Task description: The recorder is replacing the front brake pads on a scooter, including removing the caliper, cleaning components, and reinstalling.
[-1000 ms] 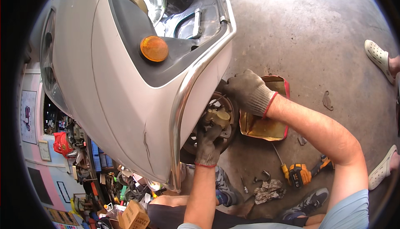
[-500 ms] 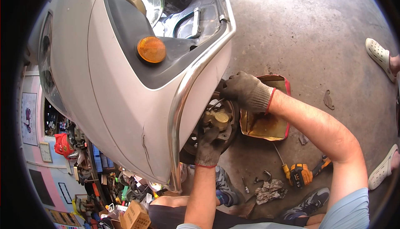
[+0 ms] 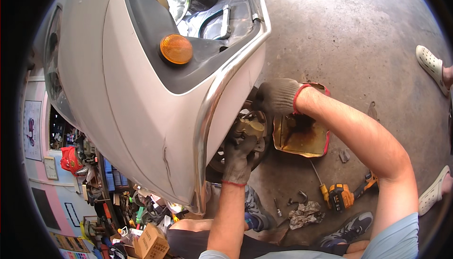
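Observation:
My left hand (image 3: 239, 161), in a dark work glove with a red cuff, is closed round the lower part of a brass-coloured brake caliper (image 3: 251, 128). The caliper sits against the scooter's front wheel (image 3: 265, 151); its far side lies behind the fairing. Just above, my gloved right hand (image 3: 278, 96) is curled in beside the top of the wheel, slightly blurred. Its fingertips are in shadow, so whatever they grip is hidden. The pale scooter fairing (image 3: 141, 103) with a chrome guard bar (image 3: 210, 110) leans over both hands.
An oil-stained open tin (image 3: 302, 138) stands right of the wheel. On the concrete lie a yellow-handled screwdriver (image 3: 324, 192), a yellow-and-black cordless power tool (image 3: 342, 197), a socket (image 3: 278, 207) and a crumpled rag (image 3: 306, 215). Another person's clog (image 3: 430, 64) shows at the right. Cluttered shelves fill the lower left.
My left hand has shifted up over the caliper, its thumb now across the front, and the caliper has tilted slightly. My right hand has moved a little to the right with its wrist raised.

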`<state>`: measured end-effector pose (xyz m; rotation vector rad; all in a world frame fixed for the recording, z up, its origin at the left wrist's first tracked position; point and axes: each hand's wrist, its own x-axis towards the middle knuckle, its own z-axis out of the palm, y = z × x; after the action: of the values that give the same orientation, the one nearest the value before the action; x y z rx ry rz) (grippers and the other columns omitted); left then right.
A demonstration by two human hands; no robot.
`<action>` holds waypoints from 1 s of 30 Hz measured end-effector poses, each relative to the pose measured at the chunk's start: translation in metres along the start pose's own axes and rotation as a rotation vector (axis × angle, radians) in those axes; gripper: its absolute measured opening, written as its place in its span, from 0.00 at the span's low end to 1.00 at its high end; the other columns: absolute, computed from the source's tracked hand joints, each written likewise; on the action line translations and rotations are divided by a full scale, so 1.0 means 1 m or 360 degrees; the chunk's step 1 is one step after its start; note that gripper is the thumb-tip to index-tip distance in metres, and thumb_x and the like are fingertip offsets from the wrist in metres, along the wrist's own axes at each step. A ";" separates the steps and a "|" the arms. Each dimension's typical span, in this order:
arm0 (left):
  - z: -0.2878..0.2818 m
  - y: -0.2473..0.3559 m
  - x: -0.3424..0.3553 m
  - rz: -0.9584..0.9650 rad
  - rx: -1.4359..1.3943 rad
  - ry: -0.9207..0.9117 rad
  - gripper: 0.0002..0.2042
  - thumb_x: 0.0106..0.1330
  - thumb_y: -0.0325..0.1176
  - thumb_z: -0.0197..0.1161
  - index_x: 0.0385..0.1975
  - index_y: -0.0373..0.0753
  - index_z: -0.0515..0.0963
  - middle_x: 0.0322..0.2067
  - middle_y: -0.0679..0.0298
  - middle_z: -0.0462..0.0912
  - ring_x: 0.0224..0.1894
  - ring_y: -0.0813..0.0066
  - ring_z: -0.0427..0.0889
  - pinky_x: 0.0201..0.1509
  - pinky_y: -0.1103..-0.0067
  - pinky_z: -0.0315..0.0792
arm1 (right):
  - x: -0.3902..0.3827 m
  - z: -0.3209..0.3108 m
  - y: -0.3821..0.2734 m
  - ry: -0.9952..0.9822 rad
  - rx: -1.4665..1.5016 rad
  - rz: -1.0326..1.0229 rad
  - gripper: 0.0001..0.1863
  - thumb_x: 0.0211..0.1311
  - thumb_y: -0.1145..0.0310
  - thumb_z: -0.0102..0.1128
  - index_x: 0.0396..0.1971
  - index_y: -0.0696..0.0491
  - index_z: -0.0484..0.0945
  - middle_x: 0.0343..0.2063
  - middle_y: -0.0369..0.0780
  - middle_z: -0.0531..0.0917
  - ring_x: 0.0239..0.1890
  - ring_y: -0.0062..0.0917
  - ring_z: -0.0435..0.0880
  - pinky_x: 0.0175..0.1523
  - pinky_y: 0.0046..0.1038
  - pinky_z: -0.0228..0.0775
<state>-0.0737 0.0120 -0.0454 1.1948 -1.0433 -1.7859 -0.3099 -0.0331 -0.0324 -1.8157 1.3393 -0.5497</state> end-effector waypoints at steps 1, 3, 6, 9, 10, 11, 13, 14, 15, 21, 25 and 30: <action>-0.001 0.001 0.000 -0.0026 0.0043 -0.0005 0.23 0.59 0.19 0.67 0.56 0.37 0.74 0.49 0.64 0.80 0.48 0.75 0.82 0.51 0.79 0.80 | 0.000 -0.001 -0.002 0.0000 -0.0001 -0.0001 0.22 0.68 0.49 0.52 0.48 0.50 0.84 0.41 0.48 0.86 0.45 0.44 0.85 0.53 0.40 0.75; -0.003 0.001 0.001 -0.0026 0.0085 -0.0008 0.23 0.59 0.19 0.67 0.55 0.37 0.74 0.48 0.64 0.80 0.48 0.76 0.82 0.50 0.79 0.79 | 0.000 -0.003 -0.005 -0.0016 -0.0048 -0.0020 0.21 0.68 0.52 0.53 0.48 0.50 0.85 0.40 0.48 0.87 0.45 0.43 0.86 0.51 0.40 0.75; 0.003 0.004 -0.002 0.0026 0.0173 0.0046 0.22 0.59 0.19 0.67 0.55 0.37 0.74 0.48 0.64 0.80 0.46 0.77 0.81 0.48 0.80 0.79 | 0.003 -0.004 -0.012 -0.0035 -0.0314 0.0031 0.19 0.68 0.53 0.53 0.48 0.49 0.85 0.40 0.48 0.87 0.44 0.43 0.86 0.50 0.40 0.76; 0.007 0.005 -0.005 0.0050 0.0176 0.0091 0.23 0.58 0.19 0.68 0.55 0.37 0.74 0.48 0.64 0.80 0.45 0.78 0.81 0.48 0.80 0.79 | 0.007 0.002 -0.008 -0.0003 -0.0390 0.0019 0.18 0.68 0.54 0.54 0.46 0.48 0.85 0.39 0.47 0.87 0.44 0.43 0.86 0.49 0.40 0.77; 0.008 0.005 -0.005 0.0027 0.0132 0.0078 0.23 0.58 0.20 0.68 0.55 0.37 0.74 0.48 0.64 0.79 0.45 0.77 0.81 0.48 0.80 0.79 | 0.009 0.004 -0.004 -0.0001 -0.0391 0.0019 0.18 0.68 0.54 0.54 0.46 0.48 0.85 0.39 0.47 0.87 0.44 0.43 0.86 0.49 0.40 0.77; 0.005 0.003 -0.004 0.0028 0.0132 0.0076 0.23 0.58 0.20 0.68 0.55 0.37 0.74 0.48 0.64 0.79 0.45 0.77 0.81 0.48 0.80 0.79 | 0.012 0.007 0.000 0.0019 -0.0445 0.0023 0.17 0.68 0.55 0.54 0.44 0.48 0.86 0.39 0.47 0.87 0.44 0.42 0.86 0.49 0.40 0.77; -0.006 0.001 -0.001 -0.0038 0.0149 -0.0009 0.26 0.56 0.28 0.71 0.57 0.39 0.73 0.46 0.61 0.81 0.45 0.72 0.84 0.38 0.79 0.82 | 0.011 0.007 -0.004 0.0040 -0.0499 0.0015 0.16 0.67 0.55 0.54 0.43 0.48 0.86 0.38 0.46 0.87 0.44 0.42 0.86 0.49 0.40 0.77; -0.012 0.002 0.001 -0.0034 0.0151 -0.0007 0.26 0.56 0.28 0.71 0.57 0.39 0.73 0.46 0.61 0.81 0.45 0.72 0.84 0.38 0.79 0.82 | 0.010 0.006 -0.005 0.0090 -0.0467 -0.0011 0.15 0.66 0.57 0.55 0.41 0.49 0.86 0.37 0.47 0.87 0.43 0.42 0.86 0.48 0.40 0.77; -0.014 0.005 0.002 -0.0082 0.0052 -0.0074 0.27 0.56 0.28 0.72 0.58 0.39 0.72 0.47 0.61 0.81 0.46 0.71 0.83 0.38 0.78 0.82 | 0.008 0.004 -0.007 0.0140 -0.0435 -0.0032 0.14 0.65 0.59 0.55 0.40 0.50 0.86 0.36 0.47 0.87 0.43 0.42 0.87 0.47 0.41 0.77; 0.009 0.012 0.008 0.0046 0.0465 -0.0075 0.29 0.57 0.26 0.70 0.60 0.38 0.70 0.50 0.61 0.79 0.48 0.71 0.83 0.38 0.75 0.84 | 0.004 -0.004 -0.019 0.0119 -0.0683 0.0025 0.12 0.58 0.63 0.58 0.35 0.53 0.87 0.32 0.47 0.87 0.39 0.42 0.88 0.44 0.40 0.79; 0.014 0.016 0.018 -0.0111 0.0523 0.0068 0.29 0.58 0.25 0.68 0.61 0.39 0.68 0.51 0.63 0.78 0.47 0.72 0.82 0.39 0.74 0.85 | 0.004 0.000 -0.021 0.0235 -0.0758 -0.0013 0.11 0.57 0.63 0.60 0.32 0.52 0.87 0.30 0.46 0.87 0.37 0.41 0.88 0.44 0.39 0.80; 0.028 0.017 0.030 -0.0124 0.0461 0.0120 0.29 0.56 0.27 0.71 0.59 0.40 0.69 0.48 0.66 0.77 0.43 0.77 0.80 0.39 0.78 0.84 | 0.006 0.003 -0.021 0.0310 -0.0873 -0.0015 0.10 0.54 0.68 0.61 0.33 0.52 0.87 0.31 0.44 0.88 0.39 0.37 0.89 0.42 0.36 0.81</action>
<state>-0.1066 -0.0153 -0.0335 1.4829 -1.2568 -1.6727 -0.2934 -0.0352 -0.0180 -2.2485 1.7385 -0.3926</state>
